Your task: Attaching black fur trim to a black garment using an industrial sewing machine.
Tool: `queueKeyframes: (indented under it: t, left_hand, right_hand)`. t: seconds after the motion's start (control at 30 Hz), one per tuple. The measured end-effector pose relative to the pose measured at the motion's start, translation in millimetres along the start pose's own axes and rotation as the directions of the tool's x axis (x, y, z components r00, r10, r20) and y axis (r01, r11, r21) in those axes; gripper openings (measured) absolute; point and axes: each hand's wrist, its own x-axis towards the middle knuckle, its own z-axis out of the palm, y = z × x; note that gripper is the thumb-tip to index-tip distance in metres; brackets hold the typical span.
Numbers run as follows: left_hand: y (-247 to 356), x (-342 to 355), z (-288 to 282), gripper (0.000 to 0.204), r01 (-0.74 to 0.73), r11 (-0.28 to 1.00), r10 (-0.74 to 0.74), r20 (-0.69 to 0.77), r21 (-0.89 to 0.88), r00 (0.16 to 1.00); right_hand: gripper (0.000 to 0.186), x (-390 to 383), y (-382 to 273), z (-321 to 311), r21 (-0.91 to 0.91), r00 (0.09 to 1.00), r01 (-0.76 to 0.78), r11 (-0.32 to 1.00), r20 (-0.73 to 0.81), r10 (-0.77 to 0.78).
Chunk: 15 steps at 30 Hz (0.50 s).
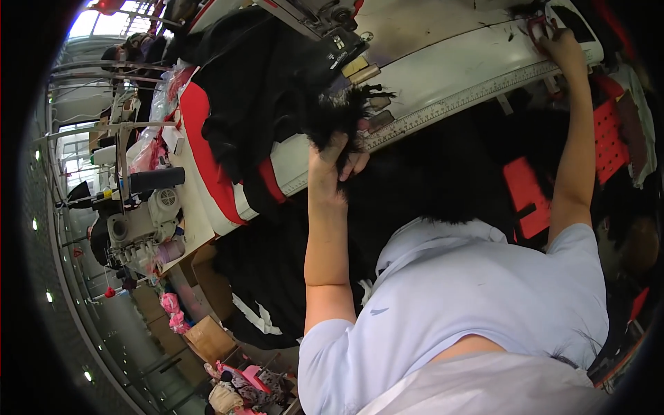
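Pale-blue shirt (pixel 477 283) fills the lower foreground, wearer's arms running up to the bench (pixel 436 66). Left hand (pixel 330 158) clamped on a black furry piece (pixel 330 117), fingers folded into the pile; piece sits at the bench's near edge, just below the sewing machine head (pixel 311 15). Right hand (pixel 561 50) out at the far right end of the bench, fingers at a small red-handled tool (pixel 537 29), looks like scissors; can't tell if the grip is closed. Ruler strip (pixel 456 99) runs along the near edge between both hands. Black fabric (pixel 242 83) heaped left of the furry piece, partly over a red band (pixel 200 124). Grey machine (pixel 142 218) further left. Red perforated panel (pixel 611 142) right of the right forearm.
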Motion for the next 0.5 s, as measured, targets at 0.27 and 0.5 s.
queueKeyframes:
  t: [0.27, 0.5]
  left_hand:
    - [-11, 4, -11, 0.015, 0.191, 0.889, -0.224, -0.032, -0.416, 0.974]
    - [-12, 5, -6, 0.014, 0.211, 0.928, -0.222, 0.000, -0.308, 0.975]
  right_hand:
    - [0.063, -210, -57, -7, 0.922, 0.876, -0.344, 0.176, 0.383, -0.293]
    - [0.084, -244, -127, -25, 0.738, 0.437, -0.665, 0.116, 0.510, -0.741]
